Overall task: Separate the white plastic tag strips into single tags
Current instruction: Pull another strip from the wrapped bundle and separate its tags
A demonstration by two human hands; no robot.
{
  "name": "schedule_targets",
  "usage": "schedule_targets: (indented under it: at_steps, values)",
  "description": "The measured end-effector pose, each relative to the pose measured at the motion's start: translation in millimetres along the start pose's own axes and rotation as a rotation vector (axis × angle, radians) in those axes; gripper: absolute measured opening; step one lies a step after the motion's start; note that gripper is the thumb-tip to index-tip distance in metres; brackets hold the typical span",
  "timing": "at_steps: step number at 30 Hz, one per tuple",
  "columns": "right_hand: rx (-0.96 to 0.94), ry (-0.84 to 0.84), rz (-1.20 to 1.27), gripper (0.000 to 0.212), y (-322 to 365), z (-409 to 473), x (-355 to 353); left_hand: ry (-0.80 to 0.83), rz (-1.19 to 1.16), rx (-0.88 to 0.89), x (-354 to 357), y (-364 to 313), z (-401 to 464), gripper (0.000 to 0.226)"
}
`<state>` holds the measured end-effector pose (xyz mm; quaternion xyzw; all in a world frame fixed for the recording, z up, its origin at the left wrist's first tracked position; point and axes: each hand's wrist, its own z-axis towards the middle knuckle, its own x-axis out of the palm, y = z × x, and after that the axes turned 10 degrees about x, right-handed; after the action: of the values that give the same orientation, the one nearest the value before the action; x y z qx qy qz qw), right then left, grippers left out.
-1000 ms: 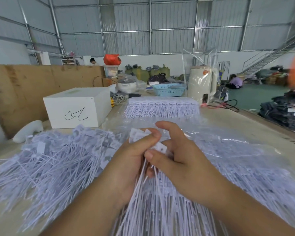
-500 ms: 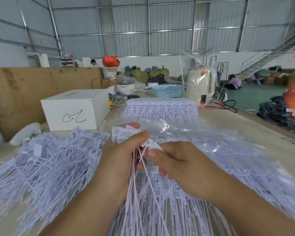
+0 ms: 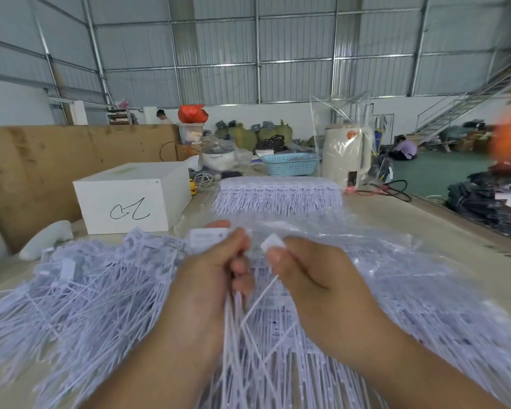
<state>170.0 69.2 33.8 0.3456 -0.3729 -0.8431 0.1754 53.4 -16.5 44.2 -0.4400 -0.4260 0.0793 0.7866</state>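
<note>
Both hands work above the table: the left hand (image 3: 210, 278) grips a bundle of tag strips (image 3: 208, 238), while the right hand (image 3: 313, 278) pinches a single tag (image 3: 272, 242) just beside it, over loose tags (image 3: 80, 290).

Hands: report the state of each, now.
Left hand: closed, gripping a bunch of white tag strips.
Right hand: closed, pinching a single tag by its head.

White plastic tag strip (image 3: 216, 240) is held upright at near centre, thin tails hanging down; a single tag (image 3: 272, 243) sits just right; loose tags (image 3: 80, 290) lie heaped left; joined strips (image 3: 278, 196) lie flat farther back.
</note>
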Motion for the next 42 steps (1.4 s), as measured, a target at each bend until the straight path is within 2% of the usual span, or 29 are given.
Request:
schedule_targets:
  at_steps: [2, 4, 5, 7, 9, 11, 13, 17, 20, 23, 25, 27, 29, 31, 35, 40, 42]
  values:
    - [-0.044, -0.143, 0.050, 0.037, 1, 0, -5, -0.050, -0.099, -0.050, -8, -9, 9, 0.021]
    - [-0.039, -0.157, 0.126, 0.037, 2, 2, -9, -0.015, -0.056, -0.046, -13, -13, 10, 0.019]
    - [-0.005, -0.100, 0.163, 0.031, 2, 2, -9, 0.026, 0.012, -0.031, -12, -11, 8, 0.017]
    - [0.087, 0.089, 0.216, 0.007, 0, 2, -6, 0.144, 0.209, 0.016, -6, -4, -1, 0.018]
    - [0.131, 0.213, 0.231, 0.018, -4, 1, -3, 0.245, 0.382, 0.062, 0, 4, -9, 0.027]
    - [0.138, 0.258, 0.266, 0.025, -4, 1, -2, 0.276, 0.431, 0.088, 2, 6, -12, 0.028]
    - [0.144, 0.285, 0.245, 0.024, -6, 1, -3, 0.286, 0.428, 0.054, 1, 5, -10, 0.026]
    - [0.211, 0.249, 0.166, 0.021, -12, 3, -3, 0.282, 0.337, -0.128, -1, 6, -9, 0.032]
    - [0.232, 0.246, 0.168, 0.026, -12, 5, -3, 0.270, 0.241, -0.186, 2, 5, -10, 0.020]
    - [0.261, 0.215, 0.120, 0.015, -13, 6, -11, 0.162, 0.145, -0.146, 0, 1, -4, 0.023]
    - [0.277, 0.212, 0.117, 0.022, -15, 8, -14, 0.085, 0.171, -0.064, -4, 0, 2, 0.021]
    - [0.271, 0.234, 0.146, 0.034, -14, 9, -12, 0.093, 0.301, 0.039, -6, 1, 1, 0.020]
    - [0.260, 0.279, 0.161, 0.038, -12, 9, -12, 0.117, 0.387, 0.076, -5, 2, -2, 0.038]
    - [0.255, 0.330, 0.167, 0.038, -11, 8, -12, 0.150, 0.372, 0.043, -3, 3, -6, 0.051]
    - [0.264, 0.326, 0.164, 0.040, -9, 8, -11, 0.148, 0.328, 0.038, 1, 3, -7, 0.026]
    - [0.182, 0.165, 0.241, 0.037, 2, 2, 1, 0.092, 0.147, 0.075, 10, 2, -14, 0.022]
    - [0.070, 0.073, 0.036, 0.027, 3, -1, 6, 0.055, 0.069, 0.042, 10, 2, -14, 0.022]
